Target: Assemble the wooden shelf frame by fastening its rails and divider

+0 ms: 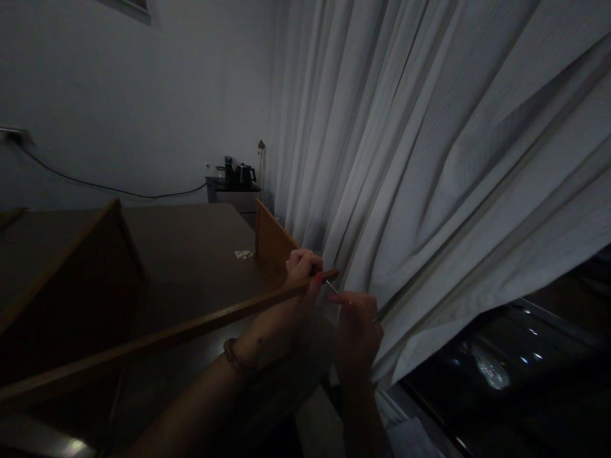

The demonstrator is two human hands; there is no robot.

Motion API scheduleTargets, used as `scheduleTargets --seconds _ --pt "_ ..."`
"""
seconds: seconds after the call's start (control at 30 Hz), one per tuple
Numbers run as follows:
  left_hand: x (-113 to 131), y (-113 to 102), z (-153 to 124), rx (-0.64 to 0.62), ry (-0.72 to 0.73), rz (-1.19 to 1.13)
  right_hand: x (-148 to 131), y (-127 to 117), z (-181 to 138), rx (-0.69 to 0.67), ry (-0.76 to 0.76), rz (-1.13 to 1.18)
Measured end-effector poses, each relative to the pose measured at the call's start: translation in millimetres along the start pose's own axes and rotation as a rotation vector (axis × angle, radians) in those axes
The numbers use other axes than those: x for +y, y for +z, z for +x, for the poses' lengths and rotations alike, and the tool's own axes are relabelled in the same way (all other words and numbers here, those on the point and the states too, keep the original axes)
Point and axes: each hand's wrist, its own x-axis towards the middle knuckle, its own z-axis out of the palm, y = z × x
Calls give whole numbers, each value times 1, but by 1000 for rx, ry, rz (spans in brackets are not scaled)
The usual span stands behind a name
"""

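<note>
A brown wooden panel (143,343) runs edge-on from the lower left to the middle of the view. My left hand (301,273) is closed round its far end, next to an upright wooden panel (270,245). My right hand (356,321) is closed just to the right, pinching a thin metal tool (331,287) whose tip points at the end of the panel. A beaded bracelet (233,357) sits on my left wrist. The room is dim.
More dark wooden furniture parts (71,273) stand at left, with small white pieces (243,254) lying on the flat brown surface. A pale curtain (429,159) fills the right. A small cabinet with a kettle (245,173) stands by the far wall. A cable (109,187) runs along the wall.
</note>
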Motion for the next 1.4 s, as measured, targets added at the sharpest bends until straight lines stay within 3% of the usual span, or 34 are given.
scheduleTargets --seconds 0.23,0.43,0.67,1.0,1.23,1.3,1.4 --pt "-6 1 -3 -9 10 -14 -1 1 -7 -48 -9 60" --pt "2 3 -2 48 -28 -46 0 -4 1 -126 297 376" --pt "5 1 0 35 -14 -38 16 0 -7 -206 513 710" --pt "8 4 3 76 -17 -54 11 -23 14 -222 429 498" --pt "7 1 3 42 20 -52 -2 -37 25 -257 194 46" --pt "7 1 3 51 10 -55 -3 -37 26 -269 183 88" --pt "8 2 3 39 -14 -52 -2 -33 23 -272 292 247"
